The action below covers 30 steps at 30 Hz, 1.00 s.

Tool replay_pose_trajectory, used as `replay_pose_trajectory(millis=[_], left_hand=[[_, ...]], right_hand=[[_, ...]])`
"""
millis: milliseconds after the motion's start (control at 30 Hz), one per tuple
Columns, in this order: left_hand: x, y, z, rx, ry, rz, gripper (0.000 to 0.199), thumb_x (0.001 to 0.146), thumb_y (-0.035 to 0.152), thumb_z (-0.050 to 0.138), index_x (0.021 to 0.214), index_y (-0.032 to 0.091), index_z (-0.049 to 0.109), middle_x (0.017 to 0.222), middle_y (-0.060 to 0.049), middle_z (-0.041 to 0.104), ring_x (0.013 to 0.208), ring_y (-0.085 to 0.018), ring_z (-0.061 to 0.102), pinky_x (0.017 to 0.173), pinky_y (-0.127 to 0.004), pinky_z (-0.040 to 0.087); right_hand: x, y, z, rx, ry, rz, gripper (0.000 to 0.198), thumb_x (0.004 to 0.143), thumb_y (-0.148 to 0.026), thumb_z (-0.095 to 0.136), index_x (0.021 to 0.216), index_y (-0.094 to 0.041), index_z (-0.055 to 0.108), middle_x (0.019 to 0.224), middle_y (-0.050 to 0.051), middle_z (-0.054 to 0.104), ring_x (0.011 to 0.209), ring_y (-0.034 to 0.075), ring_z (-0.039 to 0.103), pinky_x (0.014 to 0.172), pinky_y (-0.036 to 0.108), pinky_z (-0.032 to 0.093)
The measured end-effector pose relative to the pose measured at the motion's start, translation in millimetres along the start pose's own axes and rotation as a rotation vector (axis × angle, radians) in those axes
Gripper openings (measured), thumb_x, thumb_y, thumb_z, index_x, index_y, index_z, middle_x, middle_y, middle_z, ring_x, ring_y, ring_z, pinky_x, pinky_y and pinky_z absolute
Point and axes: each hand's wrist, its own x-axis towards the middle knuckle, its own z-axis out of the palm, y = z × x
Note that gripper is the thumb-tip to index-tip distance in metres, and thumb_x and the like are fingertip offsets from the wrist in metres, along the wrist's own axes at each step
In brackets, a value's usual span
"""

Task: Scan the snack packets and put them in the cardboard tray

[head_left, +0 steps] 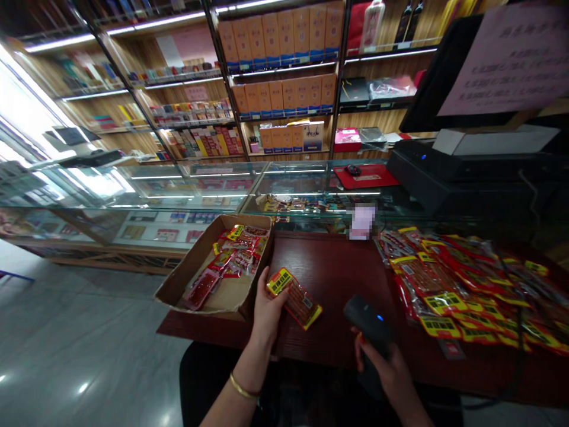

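Now the left hand grips a packet, the right hand a black scanner, near the counter's front edge; a cardboard box sits at its left edge.

Nothing here reads out for certain, folks! Bold dark characters run across the yellow label of the held packet, small and soft, with a barcode lower down. More black lettering on yellow across the piled packets, just as tricky! Up on the monitor, a pink sheet carries several blurred lines beneath a larger heading. And the orange boxes bear tiny marks, illegible from here!
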Motion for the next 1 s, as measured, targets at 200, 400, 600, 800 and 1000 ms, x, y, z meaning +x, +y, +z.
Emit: replay_pose_trajectory(millis=[200,400,600,800,1000], left_hand=[[1,4,-10,-0.042,0.007,-0.008,0.065,0.063,0.019,0.084,0.123,0.022,0.06,0.096,-0.001,0.074,0.083,-0.016,0.069,0.081,-0.028,0.052],[-2,1,-7,-0.087,0.082,0.013,0.057,0.066,0.017,0.081,0.119,0.022,0.06,0.093,0.001,0.072,0.08,-0.013,0.067,0.079,-0.025,0.05],[-12,-8,8,-0.288,0.19,0.053,0.052,0.067,0.019,0.083,0.112,0.025,0.057,0.094,0.003,0.07,0.083,-0.012,0.066,0.085,-0.026,0.05],[-11,-4,12,-0.29,0.192,0.096,0.045,0.065,0.018,0.083,0.102,0.025,0.058,0.087,0.006,0.067,0.079,-0.01,0.063,0.085,-0.024,0.049],[-12,-5,12,-0.236,0.149,0.024,0.05,0.064,0.019,0.085,0.106,0.025,0.058,0.091,0.004,0.07,0.081,-0.012,0.066,0.08,-0.023,0.05]], right_hand=[[-17,-5,3,-0.456,-0.125,-0.091,0.043,0.079,-0.059,0.068,0.07,-0.017,0.072,0.056,0.005,0.067,0.054,0.02,0.063,0.057,0.029,0.048],[-28,-16,10,-0.45,-0.147,-0.013,0.05,0.079,-0.066,0.065,0.071,-0.017,0.071,0.055,0.006,0.068,0.053,0.02,0.063,0.055,0.028,0.05],[-37,-22,13,-0.305,-0.093,0.132,0.059,0.075,-0.076,0.064,0.069,-0.018,0.07,0.054,0.005,0.065,0.051,0.019,0.062,0.054,0.027,0.05],[-38,-20,4,-0.281,-0.058,0.143,0.06,0.072,-0.078,0.065,0.065,-0.018,0.069,0.052,0.005,0.065,0.051,0.019,0.061,0.054,0.028,0.05],[-42,-26,7,-0.241,-0.009,0.103,0.061,0.071,-0.077,0.067,0.07,-0.016,0.072,0.052,0.005,0.065,0.049,0.018,0.061,0.052,0.028,0.049]])
